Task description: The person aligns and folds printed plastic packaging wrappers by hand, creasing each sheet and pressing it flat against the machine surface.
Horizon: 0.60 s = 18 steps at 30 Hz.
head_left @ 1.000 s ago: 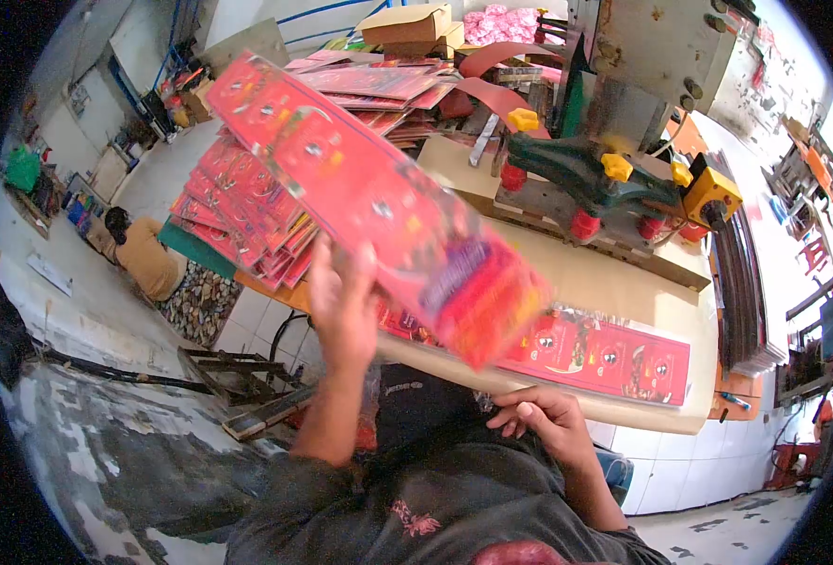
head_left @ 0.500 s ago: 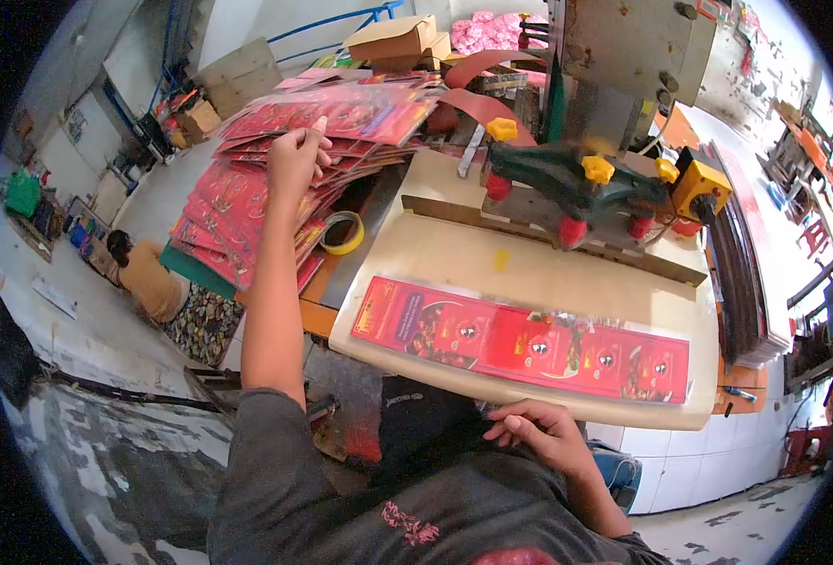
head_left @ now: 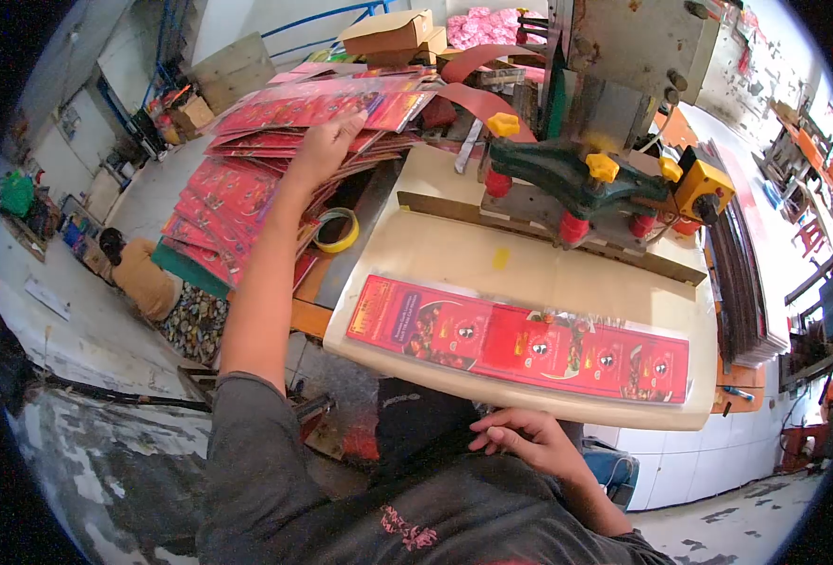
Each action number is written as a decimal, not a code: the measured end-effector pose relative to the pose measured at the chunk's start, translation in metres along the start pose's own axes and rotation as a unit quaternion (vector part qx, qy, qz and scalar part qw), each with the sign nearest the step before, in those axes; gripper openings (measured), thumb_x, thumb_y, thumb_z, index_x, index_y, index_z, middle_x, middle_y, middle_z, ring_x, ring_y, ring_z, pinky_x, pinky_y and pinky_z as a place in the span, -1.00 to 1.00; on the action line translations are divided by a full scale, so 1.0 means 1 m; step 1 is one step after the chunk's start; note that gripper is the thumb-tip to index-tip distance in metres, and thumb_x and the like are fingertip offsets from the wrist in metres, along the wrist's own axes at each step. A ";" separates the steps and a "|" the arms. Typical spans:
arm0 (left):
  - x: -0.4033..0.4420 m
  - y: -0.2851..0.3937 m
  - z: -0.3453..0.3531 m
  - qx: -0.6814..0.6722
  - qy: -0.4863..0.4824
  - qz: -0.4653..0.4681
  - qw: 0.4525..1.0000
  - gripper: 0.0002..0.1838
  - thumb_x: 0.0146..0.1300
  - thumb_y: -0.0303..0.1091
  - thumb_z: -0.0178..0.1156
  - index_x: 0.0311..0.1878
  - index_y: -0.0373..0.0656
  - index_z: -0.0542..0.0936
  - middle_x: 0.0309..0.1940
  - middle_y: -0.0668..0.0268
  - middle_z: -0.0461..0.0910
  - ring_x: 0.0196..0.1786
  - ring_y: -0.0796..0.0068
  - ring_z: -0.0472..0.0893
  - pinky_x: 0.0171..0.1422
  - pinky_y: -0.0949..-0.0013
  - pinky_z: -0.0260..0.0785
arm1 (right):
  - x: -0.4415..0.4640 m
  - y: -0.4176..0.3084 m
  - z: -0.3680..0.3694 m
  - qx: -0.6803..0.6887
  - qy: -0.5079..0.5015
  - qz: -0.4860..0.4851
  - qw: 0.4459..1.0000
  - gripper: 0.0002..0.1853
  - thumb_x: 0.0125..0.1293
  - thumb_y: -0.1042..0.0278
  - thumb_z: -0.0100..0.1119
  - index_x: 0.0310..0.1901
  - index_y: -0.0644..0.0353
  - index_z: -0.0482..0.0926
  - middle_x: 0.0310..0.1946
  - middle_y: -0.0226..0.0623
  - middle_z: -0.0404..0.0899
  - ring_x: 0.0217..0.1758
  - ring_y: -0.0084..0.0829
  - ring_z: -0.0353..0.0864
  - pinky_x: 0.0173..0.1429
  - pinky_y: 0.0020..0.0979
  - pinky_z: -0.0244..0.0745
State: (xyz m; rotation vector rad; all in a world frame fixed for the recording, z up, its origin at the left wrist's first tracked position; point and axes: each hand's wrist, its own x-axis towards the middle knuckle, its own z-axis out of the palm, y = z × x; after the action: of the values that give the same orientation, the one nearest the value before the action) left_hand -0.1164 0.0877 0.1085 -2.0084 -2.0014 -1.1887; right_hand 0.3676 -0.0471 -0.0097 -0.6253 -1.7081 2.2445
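Note:
My left hand is at the near edge of the top sheet on a pile of red printed sheets; its fingers are bent, and their tips are hard to make out against the sheet. Low in front of my body, my right hand rests with nothing in it, fingers loosely bent and apart. A long red printed strip in clear plastic lies on the cream work surface, between me and the press.
The press with its green clamp and yellow knobs stands behind the strip. A yellow tape roll sits beside the pile. Dark boards stand at the right. Cardboard boxes are behind. A person sits on the floor at left.
My left hand has carried a red sheet from over the work surface to the pile, where the sheet now lies. The strip on the work surface is uncovered. My right hand has barely moved.

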 end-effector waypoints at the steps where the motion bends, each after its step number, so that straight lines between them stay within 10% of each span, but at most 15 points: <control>1: 0.006 -0.011 -0.002 -0.001 0.000 0.000 1.000 -0.41 0.51 0.07 -0.03 0.23 -0.33 0.54 0.29 -0.12 0.46 0.42 0.07 0.41 0.48 0.25 0.20 | 0.000 0.000 0.001 -0.005 0.000 -0.002 1.000 -0.70 0.52 0.32 0.07 0.12 0.32 0.60 -0.14 -0.23 0.73 -0.09 -0.51 0.66 0.02 -0.45 0.57; 10: 0.009 -0.042 -0.007 0.007 -0.020 -0.035 0.999 -0.46 0.53 0.00 -0.02 0.30 -0.25 0.52 0.26 0.10 0.56 0.36 0.35 0.47 0.49 0.34 0.14 | -0.004 -0.012 -0.006 -0.031 0.007 -0.028 0.999 -0.69 0.54 0.28 0.03 0.12 0.30 0.59 -0.18 -0.27 0.73 -0.13 -0.51 0.68 0.00 -0.43 0.58; 18: -0.079 0.103 -0.005 -0.067 0.112 -0.080 0.988 -0.64 0.51 -0.27 0.10 0.21 -0.30 0.58 0.10 0.25 0.66 0.14 0.53 0.59 0.26 0.45 0.36 | -0.043 -0.052 -0.037 -0.040 0.147 -0.062 0.986 -0.74 0.49 0.38 0.09 0.08 0.32 0.61 -0.18 -0.24 0.72 -0.09 -0.51 0.67 0.05 -0.43 0.56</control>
State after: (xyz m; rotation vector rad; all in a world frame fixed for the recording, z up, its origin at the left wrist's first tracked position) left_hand -0.0169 0.0040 0.1162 -1.7019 -2.0495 -1.5449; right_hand 0.4199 -0.0201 0.0401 -0.8002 -1.6450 1.8990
